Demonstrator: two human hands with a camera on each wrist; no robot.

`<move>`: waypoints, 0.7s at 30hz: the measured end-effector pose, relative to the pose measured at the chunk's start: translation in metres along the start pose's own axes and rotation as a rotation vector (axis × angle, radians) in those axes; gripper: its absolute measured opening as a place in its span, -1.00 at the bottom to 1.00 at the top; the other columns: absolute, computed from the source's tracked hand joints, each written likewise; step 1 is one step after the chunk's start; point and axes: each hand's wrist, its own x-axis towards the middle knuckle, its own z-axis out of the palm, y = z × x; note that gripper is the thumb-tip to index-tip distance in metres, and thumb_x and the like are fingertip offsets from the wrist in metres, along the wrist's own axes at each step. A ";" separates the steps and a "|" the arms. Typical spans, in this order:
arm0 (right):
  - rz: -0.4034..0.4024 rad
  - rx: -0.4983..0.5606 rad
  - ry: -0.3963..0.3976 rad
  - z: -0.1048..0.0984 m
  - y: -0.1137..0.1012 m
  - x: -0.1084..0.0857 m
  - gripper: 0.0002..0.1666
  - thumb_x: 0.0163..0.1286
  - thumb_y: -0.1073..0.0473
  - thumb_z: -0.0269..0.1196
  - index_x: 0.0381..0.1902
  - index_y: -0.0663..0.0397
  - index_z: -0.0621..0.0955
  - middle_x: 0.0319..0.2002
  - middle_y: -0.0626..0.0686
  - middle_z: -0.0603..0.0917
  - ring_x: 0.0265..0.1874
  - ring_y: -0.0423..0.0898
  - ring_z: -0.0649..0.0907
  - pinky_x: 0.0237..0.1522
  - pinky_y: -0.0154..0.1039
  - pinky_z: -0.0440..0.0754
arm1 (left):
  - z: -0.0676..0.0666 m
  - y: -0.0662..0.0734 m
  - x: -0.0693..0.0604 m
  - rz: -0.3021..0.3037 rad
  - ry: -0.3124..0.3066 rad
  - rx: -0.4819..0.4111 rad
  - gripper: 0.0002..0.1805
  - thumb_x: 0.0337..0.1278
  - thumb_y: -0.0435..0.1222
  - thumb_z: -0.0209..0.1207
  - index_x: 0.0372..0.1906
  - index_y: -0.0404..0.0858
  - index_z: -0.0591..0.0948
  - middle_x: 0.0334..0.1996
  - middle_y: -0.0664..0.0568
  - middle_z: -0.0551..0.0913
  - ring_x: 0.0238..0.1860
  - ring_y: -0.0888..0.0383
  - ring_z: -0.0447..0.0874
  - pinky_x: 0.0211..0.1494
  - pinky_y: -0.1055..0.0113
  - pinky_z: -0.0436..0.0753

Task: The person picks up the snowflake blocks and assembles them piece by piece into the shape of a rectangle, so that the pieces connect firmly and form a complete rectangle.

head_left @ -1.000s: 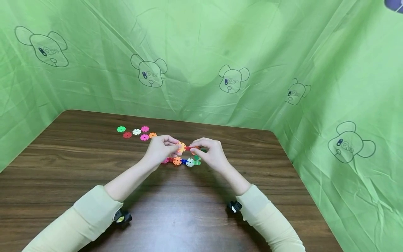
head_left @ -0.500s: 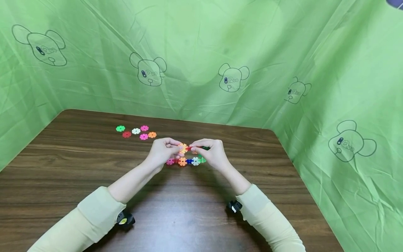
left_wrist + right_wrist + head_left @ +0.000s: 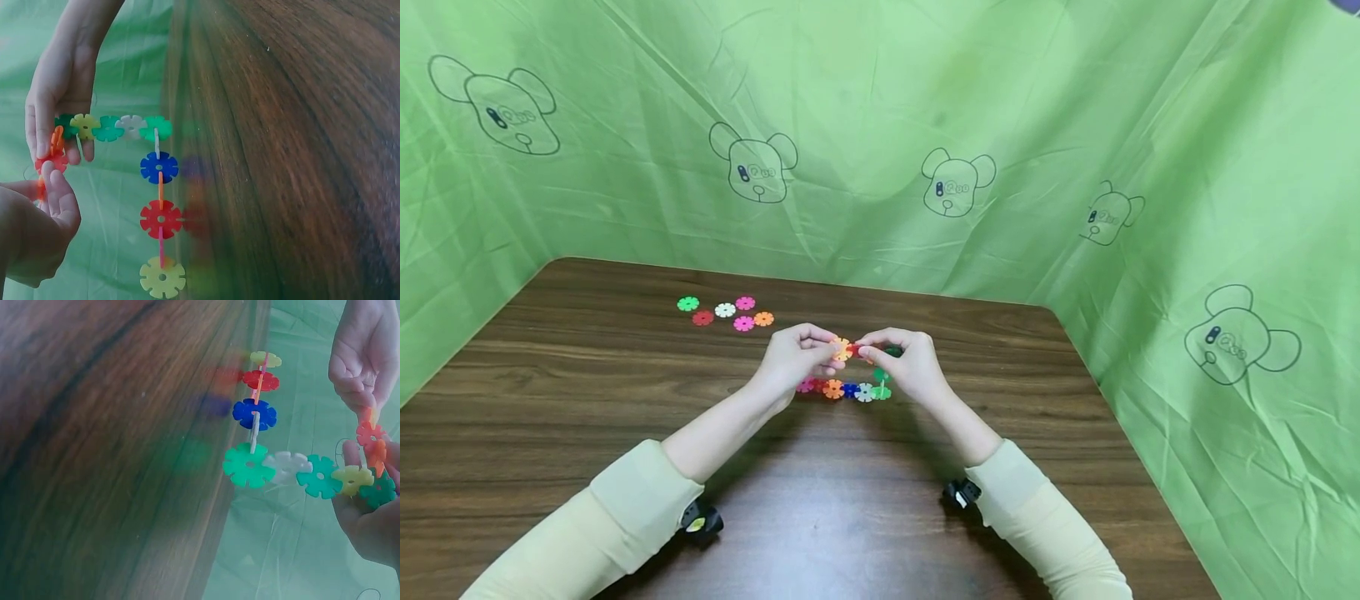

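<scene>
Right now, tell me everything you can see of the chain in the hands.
The chain is made of notched, flower-shaped discs, plastic by their look, slotted together at their edges, some face-on and some edge-on. Red, orange, yellow, green, white, blue and pink show. It bends sharply: one stretch seems to stand on the table, another rises to the right hand, which pinches it. The left hand pinches an orange disc beside it. How tight the joints are cannot be told.

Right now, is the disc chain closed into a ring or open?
The disc chain is open: in the wrist views, its yellow end disc joins only the pink disc, apart from the orange disc in the left hand.
</scene>
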 end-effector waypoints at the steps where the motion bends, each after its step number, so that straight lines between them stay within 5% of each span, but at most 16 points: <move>1: 0.002 -0.015 0.002 0.000 0.003 0.000 -0.86 0.28 0.21 0.28 -0.26 0.13 0.71 -0.28 0.07 0.75 -0.38 -0.10 0.73 -0.33 -0.11 0.69 | -0.001 -0.001 0.001 0.006 -0.011 0.007 -0.73 0.17 -0.42 0.19 -0.08 -0.49 0.49 -0.43 -0.09 0.69 -0.46 0.17 0.71 -0.15 0.12 0.68; 6: -0.007 -0.055 -0.026 -0.002 -0.008 -0.001 -0.88 0.30 0.29 0.25 -0.23 0.22 0.66 -0.19 0.14 0.72 -0.34 -0.07 0.71 -0.28 -0.17 0.68 | -0.010 -0.002 0.004 0.065 -0.058 0.125 -0.68 0.21 -0.28 0.20 -0.04 -0.42 0.53 -0.33 -0.18 0.69 -0.38 0.09 0.71 -0.12 0.05 0.67; 17: -0.041 -0.105 -0.098 -0.009 -0.017 -0.002 -0.91 0.36 0.36 0.15 -0.23 0.33 0.54 -0.11 0.21 0.69 -0.23 0.07 0.70 -0.19 -0.21 0.67 | -0.058 0.020 0.024 0.392 -0.041 0.742 -0.62 0.13 -0.16 0.27 0.04 -0.16 0.55 -0.16 0.00 0.69 -0.09 0.04 0.62 0.00 0.10 0.56; 21: -0.046 -0.121 -0.108 -0.008 0.003 0.000 -0.88 0.37 0.31 0.15 -0.18 0.25 0.55 -0.14 0.16 0.70 -0.25 0.05 0.70 -0.22 -0.25 0.66 | -0.080 0.025 0.034 0.434 -0.025 0.883 -0.57 0.10 -0.14 0.29 0.08 -0.16 0.54 -0.07 0.00 0.65 0.03 0.00 0.56 0.06 0.05 0.51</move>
